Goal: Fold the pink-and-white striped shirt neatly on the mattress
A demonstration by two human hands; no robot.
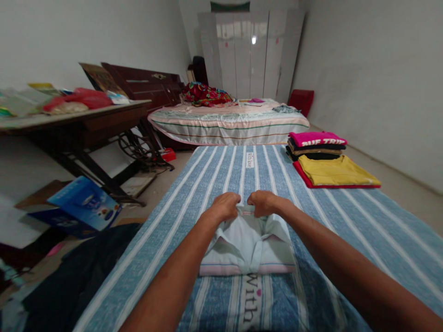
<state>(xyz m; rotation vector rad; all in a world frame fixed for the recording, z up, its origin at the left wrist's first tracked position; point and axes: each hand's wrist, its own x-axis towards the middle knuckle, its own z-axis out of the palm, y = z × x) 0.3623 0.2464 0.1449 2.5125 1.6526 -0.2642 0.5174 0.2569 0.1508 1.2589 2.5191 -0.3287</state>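
A pale grey-green collared shirt, folded into a rough rectangle, lies on the blue striped cloth. Pink and blue stripes run along its near edge. At the far side of the shirt, my left hand is closed on the left part of the collar. My right hand grips the collar's right part, a short gap away. A small label shows inside the neck between the two hands. My fingertips are partly hidden by the backs of my hands.
Folded clothes are stacked at the right: a pink shirt atop darker ones, and a yellow shirt on a red one. Beyond stands a bed. A sewing-machine table, a blue box and dark cloth are at the left.
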